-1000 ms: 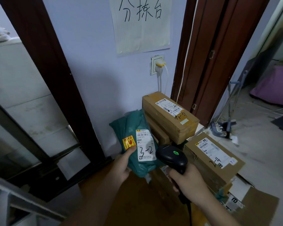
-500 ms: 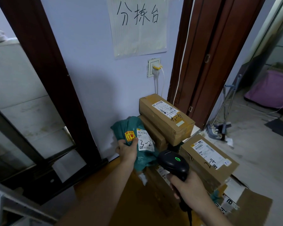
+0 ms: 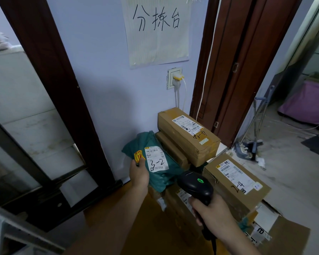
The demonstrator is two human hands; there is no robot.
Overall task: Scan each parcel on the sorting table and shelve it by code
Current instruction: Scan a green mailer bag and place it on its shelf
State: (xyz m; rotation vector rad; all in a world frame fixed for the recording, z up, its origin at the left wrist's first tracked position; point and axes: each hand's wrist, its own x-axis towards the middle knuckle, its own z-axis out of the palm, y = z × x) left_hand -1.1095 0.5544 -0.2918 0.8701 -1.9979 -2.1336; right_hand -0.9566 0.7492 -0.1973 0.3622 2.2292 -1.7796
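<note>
While my left hand [image 3: 138,174] pinches the green mailer bag [image 3: 155,161] marked 3-2 by its left edge, bag resting against stacked cardboard boxes [image 3: 188,137], my right hand [image 3: 213,211] wrapped around the black barcode scanner [image 3: 195,184], green light lit, another box [image 3: 236,183] marked 2-4 just right.

Wall sign [image 3: 157,30] reading 分拣台, green bag label [image 3: 156,159] handwritten 3-2, box label [image 3: 238,176] handwritten 2-4

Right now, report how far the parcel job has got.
Done: nothing visibly shelved. In hand: left hand holds the green bag marked 3-2; right hand grips the scanner, its light green. Left: the box marked 2-4 and the long box remain stacked.
</note>
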